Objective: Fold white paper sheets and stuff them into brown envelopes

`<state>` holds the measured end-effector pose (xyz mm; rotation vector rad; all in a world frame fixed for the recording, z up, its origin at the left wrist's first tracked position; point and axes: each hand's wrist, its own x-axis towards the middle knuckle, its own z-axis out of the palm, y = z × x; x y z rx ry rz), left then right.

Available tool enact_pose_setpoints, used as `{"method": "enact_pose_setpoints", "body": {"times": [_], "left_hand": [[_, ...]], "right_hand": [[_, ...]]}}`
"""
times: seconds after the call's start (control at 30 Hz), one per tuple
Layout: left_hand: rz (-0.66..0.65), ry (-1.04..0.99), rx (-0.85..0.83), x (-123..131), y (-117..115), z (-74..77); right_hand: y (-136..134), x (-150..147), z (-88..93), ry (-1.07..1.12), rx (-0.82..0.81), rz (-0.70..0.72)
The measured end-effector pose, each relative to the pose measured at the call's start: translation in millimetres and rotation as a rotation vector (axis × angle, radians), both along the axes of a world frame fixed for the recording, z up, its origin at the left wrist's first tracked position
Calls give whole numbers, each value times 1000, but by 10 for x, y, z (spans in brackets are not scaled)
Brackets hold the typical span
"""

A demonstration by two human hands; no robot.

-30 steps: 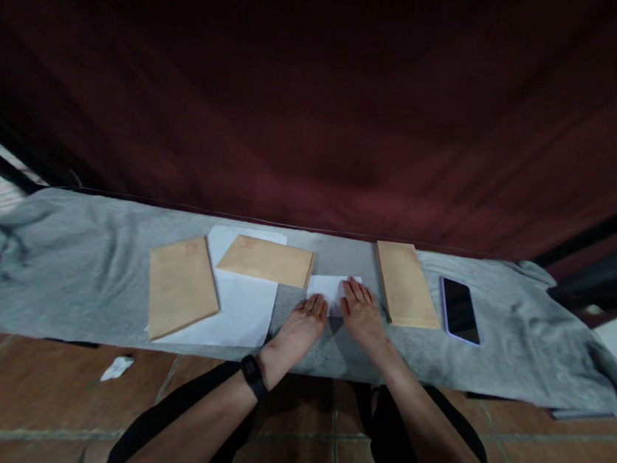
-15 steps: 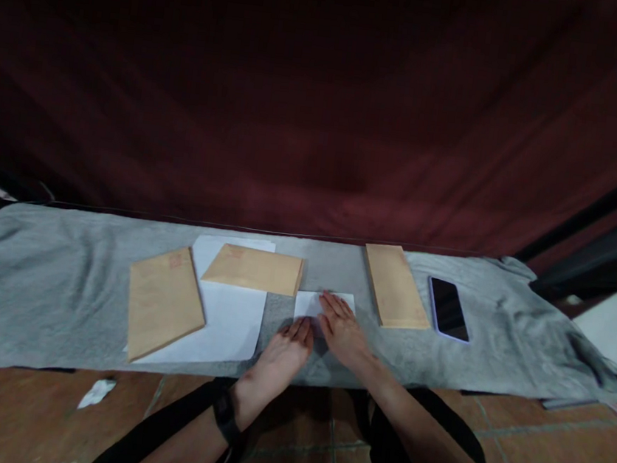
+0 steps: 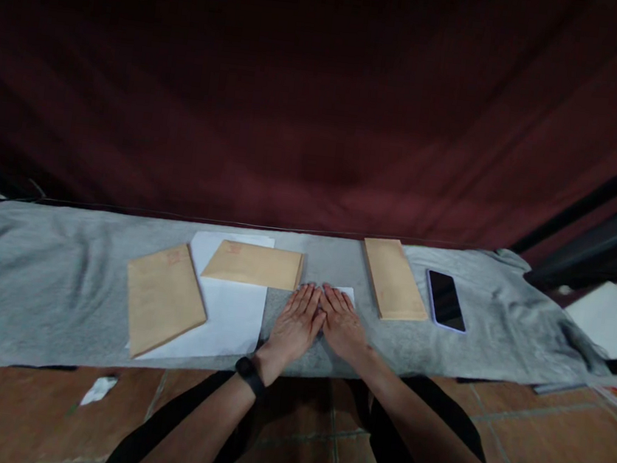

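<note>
Both hands lie flat, side by side, on a small white sheet of paper (image 3: 347,293) that they mostly cover. My left hand (image 3: 295,325) has its fingers stretched forward, palm down. Beside it, my right hand (image 3: 344,330) is also palm down with straight fingers, the two hands touching or nearly so. Just beyond my left fingertips is a brown envelope stack (image 3: 254,265), lying partly on a larger white sheet (image 3: 234,320). To the right of my right hand rests another brown envelope stack (image 3: 395,280).
A larger brown envelope (image 3: 164,298) overlaps the big sheet at the left. A phone (image 3: 446,301) lies at the right. Grey cloth (image 3: 57,285) covers the narrow bench, with a dark red curtain (image 3: 322,114) behind. A crumpled white scrap (image 3: 99,390) is on the tiled floor.
My left hand has moved forward and flattened over the paper beside my right hand. More of the small sheet is now covered. The view has shifted slightly.
</note>
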<state>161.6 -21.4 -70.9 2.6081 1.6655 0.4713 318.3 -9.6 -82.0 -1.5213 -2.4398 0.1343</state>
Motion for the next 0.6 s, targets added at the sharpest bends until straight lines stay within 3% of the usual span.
{"method": "enact_pose_setpoints", "body": {"times": [0.17,0.6], "left_hand": [[55,10,-8,-21,-37,-72],[161,71,-132,-44,-215,-29]], "right_hand": [[-9,93,-52,-26,51,-56],[-47,322,-152,-40,139,-147]]}}
